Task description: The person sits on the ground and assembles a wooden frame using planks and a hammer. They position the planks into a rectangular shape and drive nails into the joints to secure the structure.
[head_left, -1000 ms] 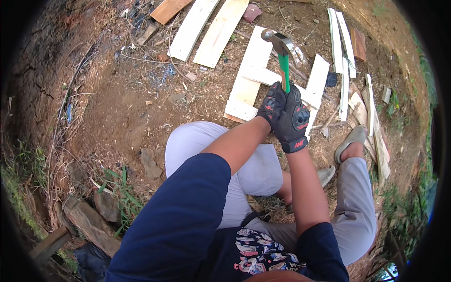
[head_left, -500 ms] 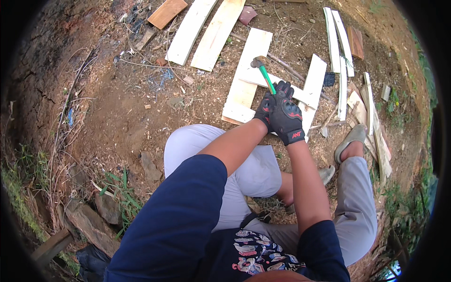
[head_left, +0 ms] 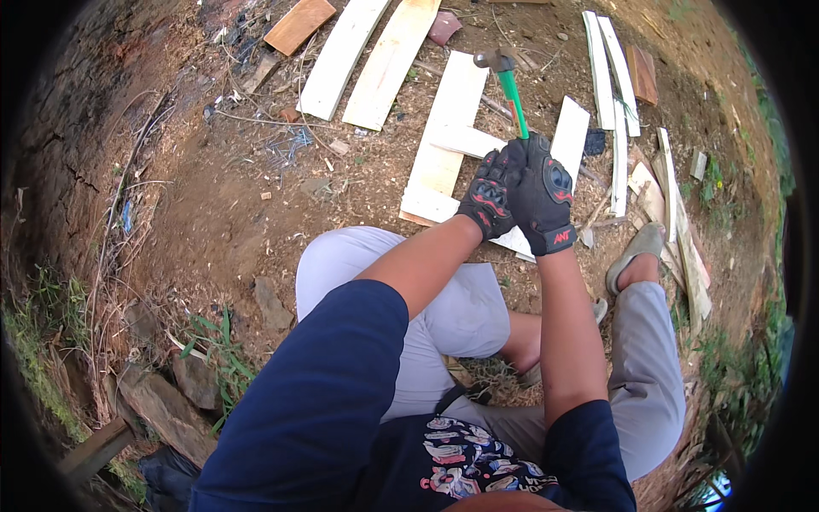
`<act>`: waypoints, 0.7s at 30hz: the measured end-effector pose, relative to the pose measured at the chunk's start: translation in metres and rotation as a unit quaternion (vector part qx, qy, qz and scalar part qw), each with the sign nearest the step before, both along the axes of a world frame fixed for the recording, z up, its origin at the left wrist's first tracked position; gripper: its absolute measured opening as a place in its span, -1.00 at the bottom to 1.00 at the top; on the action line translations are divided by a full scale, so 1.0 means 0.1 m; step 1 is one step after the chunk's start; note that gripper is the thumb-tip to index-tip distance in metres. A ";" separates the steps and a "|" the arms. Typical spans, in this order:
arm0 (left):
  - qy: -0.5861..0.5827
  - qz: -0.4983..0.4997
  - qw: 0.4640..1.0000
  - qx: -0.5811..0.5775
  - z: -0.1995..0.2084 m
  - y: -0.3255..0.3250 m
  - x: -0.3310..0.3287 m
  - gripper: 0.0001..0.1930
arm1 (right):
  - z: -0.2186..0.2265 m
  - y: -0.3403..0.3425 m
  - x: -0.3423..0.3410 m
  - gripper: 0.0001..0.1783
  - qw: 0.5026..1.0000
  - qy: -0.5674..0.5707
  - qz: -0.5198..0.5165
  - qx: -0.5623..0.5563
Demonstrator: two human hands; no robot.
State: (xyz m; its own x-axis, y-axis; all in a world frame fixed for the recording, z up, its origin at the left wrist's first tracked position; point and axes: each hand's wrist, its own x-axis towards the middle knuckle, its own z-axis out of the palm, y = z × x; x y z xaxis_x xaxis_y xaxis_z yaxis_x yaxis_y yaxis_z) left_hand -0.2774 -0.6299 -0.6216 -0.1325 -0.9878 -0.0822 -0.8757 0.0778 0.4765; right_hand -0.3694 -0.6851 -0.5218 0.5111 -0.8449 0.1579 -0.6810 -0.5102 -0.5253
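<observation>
My right hand (head_left: 543,192), in a black glove with red trim, grips the green handle of a claw hammer (head_left: 516,102). The hammer's metal head points away from me. Close against it is my gloved left hand (head_left: 489,198), its fingers curled; what they hold, if anything, is hidden. Below both hands lie pale planks: a long left board (head_left: 456,102), a shorter right board (head_left: 570,128), and a crosspiece (head_left: 465,142) lying over the left one. A near crosspiece (head_left: 429,203) runs under my hands, which hide the middle of this layout.
Loose nails (head_left: 290,147) lie scattered on the dirt to the left. Two pale boards (head_left: 345,60) and a brown wood block (head_left: 300,26) lie farther off. Narrow strips (head_left: 620,77) and splintered wood (head_left: 682,230) are on the right, near my shoe (head_left: 636,256). Stones (head_left: 196,380) sit at lower left.
The right hand and hammer have moved a little to the right and away from me, the hammer head now higher in the picture. The left hand has stayed nearly in place.
</observation>
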 end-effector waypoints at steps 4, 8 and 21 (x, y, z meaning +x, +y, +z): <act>-0.030 0.023 0.999 -0.021 0.00 0.13 0.06 -0.10 | 0.55 0.13 0.12 -0.73 0.991 -0.133 -0.019 -0.019; -0.042 -0.044 0.998 0.008 0.07 0.03 0.07 -0.10 | -0.33 0.22 -0.05 -0.70 0.999 -0.018 0.009 -0.044; -0.066 -0.011 0.995 -0.076 -0.19 0.08 0.02 -0.09 | -0.30 0.16 -0.10 -0.63 1.000 0.022 0.016 0.011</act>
State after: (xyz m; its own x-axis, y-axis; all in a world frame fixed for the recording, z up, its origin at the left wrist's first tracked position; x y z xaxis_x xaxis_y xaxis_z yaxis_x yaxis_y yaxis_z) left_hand -0.2750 -0.6223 -0.6405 -0.1517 -0.9872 0.0489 -0.9271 0.1593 0.3392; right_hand -0.3792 -0.6686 -0.5519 0.5440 -0.8309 0.1173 -0.6869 -0.5212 -0.5065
